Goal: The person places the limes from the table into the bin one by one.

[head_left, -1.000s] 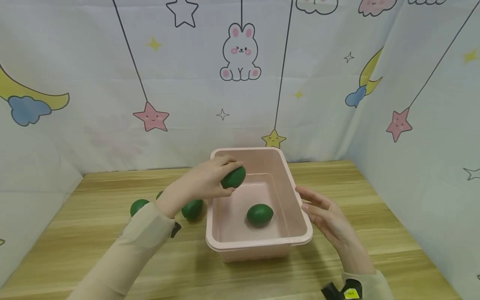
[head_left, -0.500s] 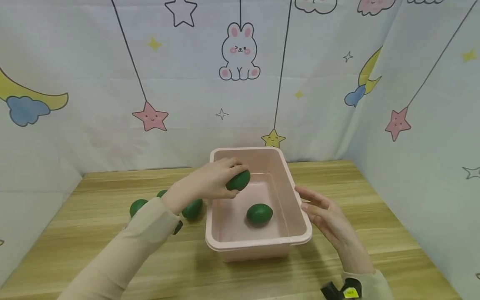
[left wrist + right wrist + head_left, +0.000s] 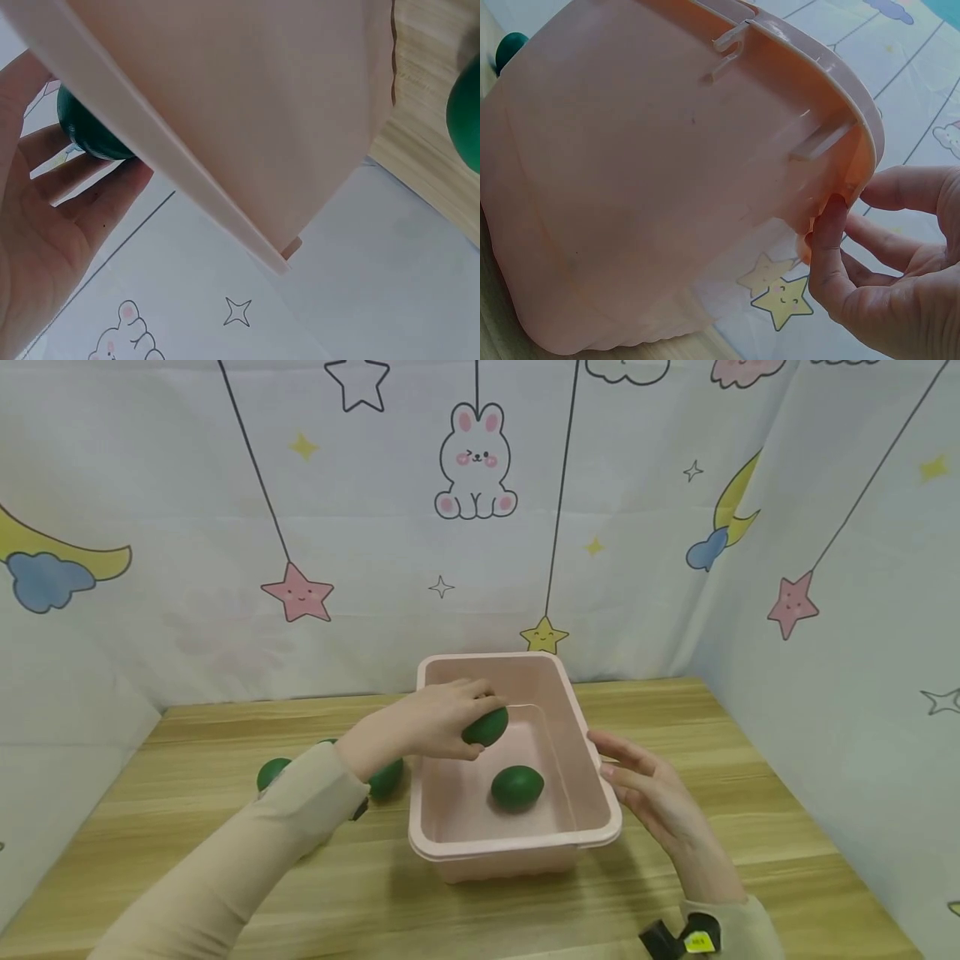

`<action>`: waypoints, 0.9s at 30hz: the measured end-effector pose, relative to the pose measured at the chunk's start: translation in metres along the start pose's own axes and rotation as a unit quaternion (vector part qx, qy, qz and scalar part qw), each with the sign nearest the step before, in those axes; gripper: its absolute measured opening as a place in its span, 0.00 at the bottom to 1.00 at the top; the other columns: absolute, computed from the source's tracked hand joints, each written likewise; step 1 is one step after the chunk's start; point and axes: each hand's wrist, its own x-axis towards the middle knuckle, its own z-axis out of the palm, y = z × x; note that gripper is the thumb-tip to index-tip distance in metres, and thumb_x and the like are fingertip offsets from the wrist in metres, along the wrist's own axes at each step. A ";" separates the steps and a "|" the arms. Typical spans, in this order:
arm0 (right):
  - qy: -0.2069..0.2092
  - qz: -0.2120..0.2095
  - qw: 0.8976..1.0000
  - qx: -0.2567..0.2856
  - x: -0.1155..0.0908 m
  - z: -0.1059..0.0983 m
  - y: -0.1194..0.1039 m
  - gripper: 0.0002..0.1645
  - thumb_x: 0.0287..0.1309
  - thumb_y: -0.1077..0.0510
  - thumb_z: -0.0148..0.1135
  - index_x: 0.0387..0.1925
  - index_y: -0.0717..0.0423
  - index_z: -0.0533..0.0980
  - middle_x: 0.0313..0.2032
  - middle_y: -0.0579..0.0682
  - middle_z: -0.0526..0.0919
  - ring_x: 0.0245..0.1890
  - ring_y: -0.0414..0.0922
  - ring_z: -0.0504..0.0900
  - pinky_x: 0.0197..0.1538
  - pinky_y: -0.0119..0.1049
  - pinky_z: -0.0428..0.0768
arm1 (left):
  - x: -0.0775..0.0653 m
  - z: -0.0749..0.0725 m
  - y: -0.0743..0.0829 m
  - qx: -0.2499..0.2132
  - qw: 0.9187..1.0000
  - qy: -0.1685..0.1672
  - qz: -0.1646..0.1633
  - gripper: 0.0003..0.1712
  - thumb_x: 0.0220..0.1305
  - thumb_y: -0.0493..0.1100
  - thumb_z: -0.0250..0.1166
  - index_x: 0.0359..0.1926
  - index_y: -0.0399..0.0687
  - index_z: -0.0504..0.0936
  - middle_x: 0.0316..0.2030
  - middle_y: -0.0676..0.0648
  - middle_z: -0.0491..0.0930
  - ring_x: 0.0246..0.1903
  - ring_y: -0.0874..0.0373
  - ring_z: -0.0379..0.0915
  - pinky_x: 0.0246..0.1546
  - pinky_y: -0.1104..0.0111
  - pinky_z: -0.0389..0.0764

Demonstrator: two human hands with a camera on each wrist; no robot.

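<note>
Over the left side of a pink plastic bin (image 3: 442, 852), my left hand (image 3: 438, 718) grips a dark green, lemon-shaped fruit (image 3: 489, 728). In the left wrist view, fingers curl round that fruit (image 3: 94, 131), which the bin's rim partly covers. A second green fruit (image 3: 517, 787) lies on the bin floor. My right hand (image 3: 660, 797) is at the bin's right rim; the right wrist view shows its thumb and a finger pinching the rim (image 3: 866, 161).
Left of the bin, more green fruits rest on the wooden table (image 3: 480, 918), among them one near the bin (image 3: 386, 779) and one farther out (image 3: 272, 772). My left forearm partly hides them. A white cartoon-print curtain (image 3: 360, 510) hangs behind and at the sides.
My left hand has moved a little to the right and slightly down with the green fruit, farther over the bin. The right hand has stayed at the rim.
</note>
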 end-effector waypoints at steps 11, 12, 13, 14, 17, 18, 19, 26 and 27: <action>-0.001 -0.001 1.000 0.004 0.000 0.001 -0.001 0.27 0.66 0.65 0.52 0.66 0.59 0.65 0.57 0.42 0.75 0.54 0.39 0.79 0.56 0.31 0.79 | 0.008 -0.001 0.007 0.019 0.999 -0.041 0.023 0.35 0.55 0.49 0.68 0.64 0.49 0.71 0.50 0.47 0.73 0.45 0.55 0.70 0.42 0.65 0.78; 0.000 0.001 1.000 0.003 0.000 0.001 -0.001 0.28 0.66 0.65 0.52 0.67 0.59 0.65 0.57 0.42 0.75 0.54 0.39 0.79 0.56 0.31 0.79 | 0.008 -0.001 0.007 0.018 0.999 -0.045 0.022 0.35 0.55 0.48 0.68 0.64 0.49 0.71 0.50 0.47 0.73 0.45 0.56 0.70 0.42 0.65 0.77; 0.000 0.001 1.000 0.003 0.000 0.001 -0.001 0.28 0.66 0.65 0.52 0.67 0.60 0.64 0.57 0.42 0.75 0.54 0.39 0.79 0.56 0.31 0.79 | 0.009 -0.001 0.008 0.018 0.998 -0.049 0.023 0.35 0.55 0.48 0.68 0.64 0.50 0.71 0.50 0.48 0.73 0.44 0.56 0.70 0.42 0.65 0.77; 0.002 0.003 1.000 0.003 0.000 0.001 -0.001 0.28 0.66 0.65 0.52 0.67 0.60 0.64 0.57 0.42 0.75 0.53 0.38 0.79 0.56 0.31 0.79 | 0.009 -0.001 0.008 0.016 0.998 -0.053 0.023 0.35 0.55 0.48 0.68 0.64 0.51 0.71 0.49 0.48 0.72 0.44 0.56 0.69 0.41 0.65 0.76; 0.005 0.009 1.000 0.000 0.000 0.001 -0.001 0.29 0.66 0.65 0.52 0.68 0.62 0.62 0.57 0.42 0.74 0.53 0.38 0.79 0.56 0.31 0.79 | 0.011 -0.001 0.010 0.012 0.998 -0.064 0.025 0.35 0.54 0.47 0.68 0.65 0.52 0.70 0.48 0.49 0.73 0.43 0.57 0.69 0.40 0.66 0.76; 0.007 0.010 1.000 -0.001 0.000 0.001 -0.001 0.30 0.66 0.65 0.52 0.68 0.62 0.62 0.58 0.42 0.74 0.53 0.38 0.79 0.56 0.31 0.79 | 0.012 -0.001 0.010 0.011 0.997 -0.067 0.026 0.36 0.54 0.47 0.68 0.65 0.53 0.70 0.48 0.49 0.73 0.43 0.57 0.69 0.40 0.66 0.76; 0.007 0.010 1.000 0.000 0.000 0.001 -0.001 0.30 0.66 0.65 0.52 0.68 0.63 0.62 0.58 0.42 0.74 0.53 0.38 0.79 0.56 0.31 0.79 | 0.012 -0.001 0.011 0.012 0.997 -0.070 0.027 0.36 0.54 0.47 0.68 0.65 0.53 0.69 0.48 0.49 0.73 0.43 0.57 0.69 0.40 0.66 0.76; 0.006 0.003 1.000 -0.002 -0.001 0.002 -0.003 0.29 0.65 0.65 0.52 0.67 0.61 0.63 0.57 0.42 0.74 0.54 0.38 0.79 0.55 0.31 0.79 | 0.018 0.000 0.015 0.027 0.995 -0.089 0.039 0.36 0.54 0.48 0.69 0.65 0.52 0.70 0.48 0.49 0.73 0.42 0.57 0.70 0.40 0.66 0.77; 0.006 0.001 1.000 -0.002 -0.001 0.003 -0.003 0.29 0.65 0.65 0.52 0.67 0.61 0.63 0.57 0.42 0.74 0.54 0.38 0.79 0.55 0.31 0.79 | 0.018 0.000 0.015 0.031 0.994 -0.091 0.042 0.36 0.54 0.48 0.69 0.65 0.51 0.70 0.48 0.49 0.73 0.42 0.57 0.71 0.40 0.66 0.77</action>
